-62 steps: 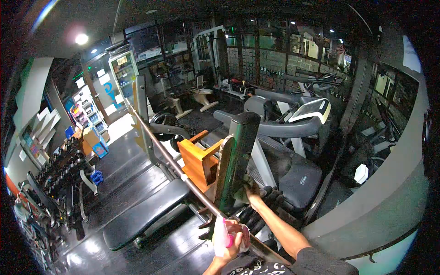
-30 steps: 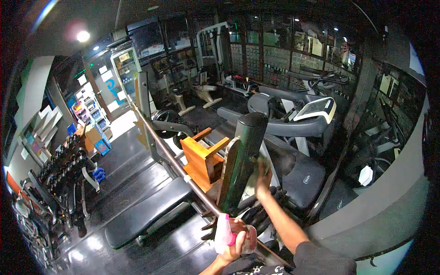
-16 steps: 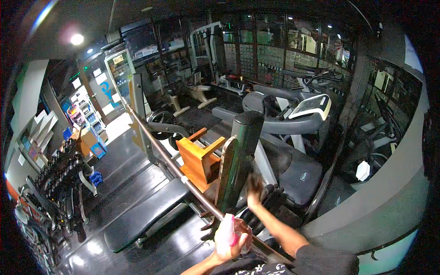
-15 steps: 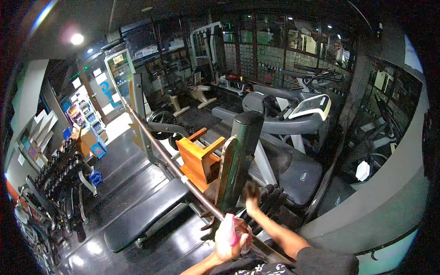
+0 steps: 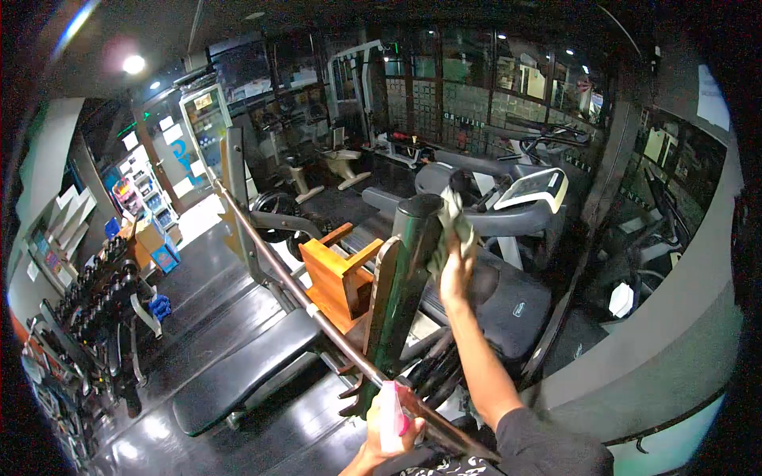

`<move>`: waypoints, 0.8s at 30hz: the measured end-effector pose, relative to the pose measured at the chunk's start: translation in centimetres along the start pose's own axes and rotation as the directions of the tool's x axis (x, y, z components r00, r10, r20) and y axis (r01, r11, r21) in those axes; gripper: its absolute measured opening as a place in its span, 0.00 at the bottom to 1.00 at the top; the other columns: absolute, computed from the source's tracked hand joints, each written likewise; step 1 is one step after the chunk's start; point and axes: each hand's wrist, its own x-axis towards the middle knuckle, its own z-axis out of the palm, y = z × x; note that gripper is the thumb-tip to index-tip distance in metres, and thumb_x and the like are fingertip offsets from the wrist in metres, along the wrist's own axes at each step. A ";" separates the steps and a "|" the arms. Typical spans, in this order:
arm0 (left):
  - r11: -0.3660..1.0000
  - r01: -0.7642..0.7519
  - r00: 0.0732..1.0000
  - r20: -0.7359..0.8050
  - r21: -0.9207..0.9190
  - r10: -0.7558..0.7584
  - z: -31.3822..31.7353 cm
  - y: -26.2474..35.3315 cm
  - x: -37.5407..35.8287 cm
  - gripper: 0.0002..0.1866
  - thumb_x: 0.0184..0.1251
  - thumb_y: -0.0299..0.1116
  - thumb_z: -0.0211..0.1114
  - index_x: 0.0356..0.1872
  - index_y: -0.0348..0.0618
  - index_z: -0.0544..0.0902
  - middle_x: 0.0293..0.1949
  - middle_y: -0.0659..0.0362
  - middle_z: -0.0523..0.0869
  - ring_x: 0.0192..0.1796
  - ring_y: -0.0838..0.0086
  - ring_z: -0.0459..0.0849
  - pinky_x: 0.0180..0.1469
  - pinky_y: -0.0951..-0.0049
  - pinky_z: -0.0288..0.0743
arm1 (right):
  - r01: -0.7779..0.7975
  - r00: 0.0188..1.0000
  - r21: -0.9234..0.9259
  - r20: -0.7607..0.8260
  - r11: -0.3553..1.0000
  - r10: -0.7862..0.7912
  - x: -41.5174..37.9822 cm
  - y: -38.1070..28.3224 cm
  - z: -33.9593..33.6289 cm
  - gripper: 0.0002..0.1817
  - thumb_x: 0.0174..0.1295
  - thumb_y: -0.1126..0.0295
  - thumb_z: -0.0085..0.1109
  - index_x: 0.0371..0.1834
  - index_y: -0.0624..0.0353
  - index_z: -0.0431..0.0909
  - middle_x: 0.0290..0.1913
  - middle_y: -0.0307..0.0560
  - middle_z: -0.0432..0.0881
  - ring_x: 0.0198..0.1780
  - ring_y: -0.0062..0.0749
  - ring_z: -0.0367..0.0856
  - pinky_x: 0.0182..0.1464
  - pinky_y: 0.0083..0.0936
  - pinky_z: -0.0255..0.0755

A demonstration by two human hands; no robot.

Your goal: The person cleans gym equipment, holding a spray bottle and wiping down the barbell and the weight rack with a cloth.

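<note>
My right hand [image 5: 456,274] is raised beside the dark upright post [image 5: 407,278], its fingers closed on a pale cloth [image 5: 454,226] near the top of the post. Low in the view, my left hand [image 5: 379,440] grips a spray bottle [image 5: 390,412] with a white and pink head. The bottle is just in front of the long metal bar [image 5: 290,289], which runs from the far rack upright down to the post. A wooden stool or box [image 5: 333,278] stands behind the bar.
A black padded bench [image 5: 246,369] lies left of the bar. Treadmills [image 5: 516,301] stand beyond the post. Dumbbells [image 5: 103,289] fill a rack at the left. A grey wall [image 5: 635,373] curves along the right.
My right hand has risen from low behind the post to near its top, and the cloth now shows clearly. My left hand and the bottle have dropped slightly.
</note>
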 end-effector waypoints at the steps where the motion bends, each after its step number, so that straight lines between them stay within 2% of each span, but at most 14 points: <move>1: 0.999 0.032 0.997 -0.067 0.021 -0.030 0.2 -0.3 -0.5 0.23 0.45 0.32 0.72 0.42 0.33 0.74 0.31 0.54 0.81 0.33 0.64 0.81 0.41 0.68 0.74 | -0.038 0.997 -0.049 0.058 0.998 0.041 -1.8 0.5 -0.9 0.33 0.62 0.58 0.57 0.66 0.62 0.59 0.67 0.50 0.59 0.69 0.38 0.53 0.69 0.30 0.46; 3: 0.997 0.043 0.997 -0.063 0.069 -0.038 0.4 -0.8 -0.9 0.24 0.44 0.32 0.72 0.43 0.33 0.75 0.32 0.54 0.82 0.35 0.63 0.81 0.42 0.68 0.74 | -0.128 0.990 -0.051 -0.062 0.990 0.125 -7.0 5.5 -2.9 0.34 0.61 0.59 0.57 0.67 0.62 0.57 0.65 0.51 0.63 0.66 0.37 0.59 0.68 0.31 0.50; 4: 0.998 0.033 0.997 -0.073 0.048 -0.030 0.7 -0.8 -0.8 0.24 0.44 0.32 0.72 0.44 0.33 0.75 0.33 0.54 0.82 0.35 0.63 0.81 0.42 0.68 0.74 | -0.300 0.953 -0.024 -0.041 0.954 0.299 -9.9 7.7 -4.7 0.36 0.61 0.60 0.56 0.70 0.61 0.52 0.68 0.54 0.58 0.70 0.38 0.51 0.72 0.34 0.40; 6: 0.999 0.045 0.997 -0.067 0.016 -0.043 1.1 -2.0 -2.0 0.26 0.44 0.30 0.72 0.46 0.33 0.74 0.33 0.54 0.82 0.36 0.63 0.81 0.42 0.67 0.74 | -0.447 0.887 -0.165 0.048 0.879 0.460 -16.4 16.6 -11.5 0.28 0.62 0.67 0.54 0.65 0.56 0.59 0.48 0.47 0.73 0.45 0.30 0.73 0.44 0.28 0.69; 8: 0.998 0.061 0.996 -0.060 -0.032 -0.062 1.3 -1.0 -1.3 0.25 0.44 0.30 0.72 0.45 0.33 0.74 0.33 0.54 0.82 0.35 0.63 0.81 0.42 0.68 0.74 | -0.721 0.637 -0.264 0.112 0.641 0.763 -18.7 17.3 -13.2 0.24 0.62 0.72 0.51 0.63 0.54 0.62 0.45 0.43 0.75 0.41 0.29 0.75 0.40 0.25 0.71; 9: 0.993 0.081 0.995 -0.055 -0.083 -0.086 1.4 -0.5 -1.4 0.25 0.44 0.29 0.72 0.45 0.33 0.74 0.33 0.54 0.82 0.35 0.64 0.81 0.42 0.68 0.74 | -0.745 0.585 -0.300 0.135 0.596 0.799 -19.2 17.4 -13.6 0.24 0.63 0.70 0.51 0.63 0.55 0.62 0.47 0.43 0.74 0.43 0.29 0.74 0.42 0.25 0.70; 10: 0.995 0.060 0.993 -0.094 -0.076 -0.067 1.7 -1.3 -1.8 0.24 0.45 0.28 0.72 0.45 0.34 0.74 0.33 0.55 0.81 0.33 0.65 0.81 0.41 0.69 0.74 | -0.749 0.578 -0.297 0.143 0.592 0.803 -18.6 17.9 -13.7 0.24 0.63 0.69 0.51 0.64 0.55 0.62 0.49 0.43 0.73 0.45 0.29 0.73 0.45 0.25 0.68; 12: 0.998 0.032 0.994 -0.101 -0.058 -0.037 1.5 -1.4 -1.7 0.24 0.45 0.27 0.72 0.45 0.34 0.73 0.33 0.55 0.81 0.33 0.66 0.81 0.40 0.69 0.74 | -0.670 0.694 -0.231 0.140 0.705 0.706 -15.7 16.5 -12.0 0.25 0.64 0.66 0.50 0.64 0.57 0.61 0.52 0.43 0.71 0.49 0.30 0.71 0.49 0.26 0.65; 16: 0.994 0.028 0.988 -0.150 -0.106 -0.044 2.0 -1.8 -2.2 0.24 0.46 0.26 0.71 0.45 0.35 0.72 0.34 0.54 0.80 0.32 0.68 0.80 0.38 0.71 0.75 | -0.303 0.939 0.028 0.178 0.953 0.293 -5.3 9.8 -5.2 0.26 0.66 0.61 0.48 0.65 0.60 0.60 0.60 0.44 0.68 0.58 0.30 0.66 0.59 0.26 0.58; 17: 0.995 0.022 0.985 -0.166 -0.097 -0.038 2.0 -1.8 -2.3 0.24 0.46 0.25 0.71 0.45 0.35 0.72 0.34 0.54 0.79 0.33 0.69 0.80 0.38 0.71 0.75 | -0.210 0.963 0.105 0.193 0.972 0.188 -2.7 7.8 -3.6 0.27 0.67 0.59 0.48 0.66 0.61 0.60 0.61 0.44 0.67 0.60 0.30 0.65 0.61 0.26 0.57; 19: 0.990 0.041 0.986 -0.156 -0.132 -0.062 1.9 -1.3 -2.1 0.23 0.47 0.25 0.70 0.46 0.35 0.71 0.34 0.54 0.79 0.32 0.69 0.80 0.38 0.72 0.75 | -0.153 0.974 0.232 0.202 0.961 0.106 1.7 3.9 -1.2 0.29 0.68 0.57 0.47 0.66 0.63 0.60 0.65 0.44 0.65 0.64 0.31 0.63 0.66 0.26 0.53; 21: 0.985 0.068 0.984 -0.154 -0.161 -0.093 1.6 -0.7 -1.9 0.23 0.47 0.25 0.70 0.46 0.35 0.71 0.34 0.55 0.79 0.32 0.70 0.80 0.38 0.72 0.75 | -0.197 0.969 0.312 0.204 0.929 0.137 3.6 -0.2 0.4 0.25 0.66 0.59 0.50 0.63 0.61 0.64 0.60 0.42 0.70 0.60 0.27 0.66 0.64 0.25 0.56; 23: 0.993 0.079 0.979 -0.179 -0.092 -0.094 1.5 0.0 -1.5 0.23 0.49 0.24 0.69 0.46 0.36 0.69 0.33 0.56 0.78 0.31 0.72 0.79 0.37 0.73 0.74 | -0.035 0.966 0.347 0.252 0.937 -0.057 3.0 0.0 0.8 0.25 0.65 0.58 0.51 0.63 0.59 0.64 0.58 0.41 0.71 0.59 0.26 0.67 0.63 0.25 0.56; 24: 0.956 0.053 0.971 -0.210 -0.290 -0.118 1.8 0.2 -1.2 0.22 0.51 0.25 0.67 0.46 0.35 0.67 0.33 0.55 0.77 0.30 0.72 0.79 0.36 0.72 0.74 | -0.186 0.970 0.274 0.203 0.943 0.133 1.6 0.9 0.0 0.28 0.64 0.57 0.53 0.64 0.58 0.62 0.58 0.42 0.71 0.58 0.28 0.67 0.62 0.26 0.58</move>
